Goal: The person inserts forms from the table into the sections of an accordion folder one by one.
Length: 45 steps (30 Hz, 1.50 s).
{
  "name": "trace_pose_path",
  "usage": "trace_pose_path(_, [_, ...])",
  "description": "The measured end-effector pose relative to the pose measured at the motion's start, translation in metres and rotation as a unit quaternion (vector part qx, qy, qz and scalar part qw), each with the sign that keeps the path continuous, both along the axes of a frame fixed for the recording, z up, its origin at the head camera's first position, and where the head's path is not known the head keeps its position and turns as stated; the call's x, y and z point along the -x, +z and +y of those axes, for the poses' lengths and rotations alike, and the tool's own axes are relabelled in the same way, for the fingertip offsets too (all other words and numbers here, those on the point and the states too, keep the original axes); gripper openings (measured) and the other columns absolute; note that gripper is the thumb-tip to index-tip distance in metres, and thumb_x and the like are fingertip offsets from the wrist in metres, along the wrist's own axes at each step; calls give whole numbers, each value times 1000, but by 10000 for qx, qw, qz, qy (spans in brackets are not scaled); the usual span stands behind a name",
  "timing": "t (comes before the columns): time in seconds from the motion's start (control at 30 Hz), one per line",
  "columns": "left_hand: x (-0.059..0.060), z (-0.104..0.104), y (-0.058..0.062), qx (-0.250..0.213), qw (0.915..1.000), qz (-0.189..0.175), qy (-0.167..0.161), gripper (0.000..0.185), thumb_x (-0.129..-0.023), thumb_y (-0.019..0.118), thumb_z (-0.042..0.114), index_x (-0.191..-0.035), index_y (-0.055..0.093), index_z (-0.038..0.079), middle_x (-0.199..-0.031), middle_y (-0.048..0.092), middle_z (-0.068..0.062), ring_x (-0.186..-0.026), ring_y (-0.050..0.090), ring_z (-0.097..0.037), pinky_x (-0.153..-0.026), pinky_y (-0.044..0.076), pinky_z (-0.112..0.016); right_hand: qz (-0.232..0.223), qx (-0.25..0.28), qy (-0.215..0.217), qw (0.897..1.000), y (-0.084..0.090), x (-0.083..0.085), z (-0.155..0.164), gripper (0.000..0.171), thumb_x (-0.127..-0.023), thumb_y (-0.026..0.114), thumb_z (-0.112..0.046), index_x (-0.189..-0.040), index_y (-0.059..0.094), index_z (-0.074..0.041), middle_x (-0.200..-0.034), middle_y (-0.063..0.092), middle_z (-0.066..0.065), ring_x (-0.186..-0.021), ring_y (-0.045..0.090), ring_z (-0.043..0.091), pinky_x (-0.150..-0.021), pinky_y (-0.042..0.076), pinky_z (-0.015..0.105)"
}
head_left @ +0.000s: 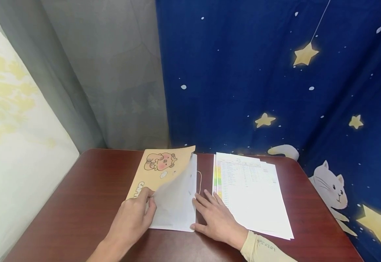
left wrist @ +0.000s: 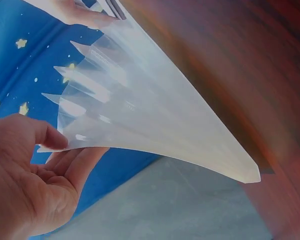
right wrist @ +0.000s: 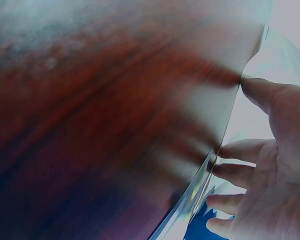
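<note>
Soft, even light with faint shadows. The head view bends at its edges. Both wrist views are blurred: the desk (right wrist: 90,125) beside the right hand (right wrist: 270,165) smears, oversaturated.

Home room, starry cat curtain (head_left: 275,72), wooden desk (head_left: 88,203)

Head view: looking forward and down from above onto the table (head_left: 79,203), both hands and the folder (head_left: 170,189) in full sight at middling range. Left wrist view: set low under the left hand (left wrist: 35,185), facing up along the lifted folder leaves (left wrist: 155,125), very near. Right wrist view: pressed close beside the right hand (right wrist: 270,170), facing the folder edge (right wrist: 225,145). Shared by all three: the folder.
</note>
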<state>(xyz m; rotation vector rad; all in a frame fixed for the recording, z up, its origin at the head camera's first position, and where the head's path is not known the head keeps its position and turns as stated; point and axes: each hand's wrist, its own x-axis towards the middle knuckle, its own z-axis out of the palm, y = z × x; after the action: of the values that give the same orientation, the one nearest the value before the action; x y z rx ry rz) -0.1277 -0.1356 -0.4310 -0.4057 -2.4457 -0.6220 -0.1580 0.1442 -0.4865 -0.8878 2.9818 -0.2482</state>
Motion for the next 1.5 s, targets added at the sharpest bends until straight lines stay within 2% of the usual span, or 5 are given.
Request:
trace_pose_path(0.13, [-1, -1, 0, -113, 9999, -39, 50, 16, -88, 74, 3, -96, 65, 13, -72, 76, -3, -55, 53, -6, -53, 49, -31, 19, -50, -3, 10000, 0, 1, 0, 80, -94, 70, -62, -155, 54, -12, -164, 48, 9, -157, 36, 41, -128, 26, 62])
trace_pose_path(0.27, [-1, -1, -1, -183, 9998, 119, 40, 16, -89, 74, 2, -94, 64, 14, -69, 74, 0, -53, 49, -3, -52, 48, -28, 48, -79, -3, 10000, 0, 2, 1, 80, -94, 69, -63, -154, 54, -13, -164, 49, 8, -157, 37, 41, -127, 26, 62])
trace_pose_path(0.5, [-1, -1, -2, -281, 9990, 330, 147, 16, -91, 72, 1, -95, 62, 13, -49, 37, 18, -50, 35, -4, -48, 36, -25, 27, -62, -13, 10000, 1, 3, 1, 80, -94, 70, -62, -154, 54, -13, -164, 49, 9, -157, 36, 41, -127, 26, 63])
trace_pose_path(0.87, [-2, 0, -4, -293, 9987, 376, 166, 17, -91, 72, -1, -97, 63, 11, -55, 45, 15, -52, 43, -5, -49, 39, -28, 67, -71, 6, 10000, 0, 1, 3, 80, -95, 68, -62, -156, 52, -12, -165, 48, 9, -158, 36, 41, -128, 25, 62])
trace_pose_path(1.5, [-6, 0, -6, -172, 9998, -90, 105, 14, -96, 70, 4, -101, 61, 14, -55, 34, 18, -52, 36, -3, -48, 32, -23, 41, 224, 0, 9997, -1, -4, 6, 79, -99, 65, -58, -159, 45, -11, -167, 45, 10, -160, 32, 37, -129, 24, 59])
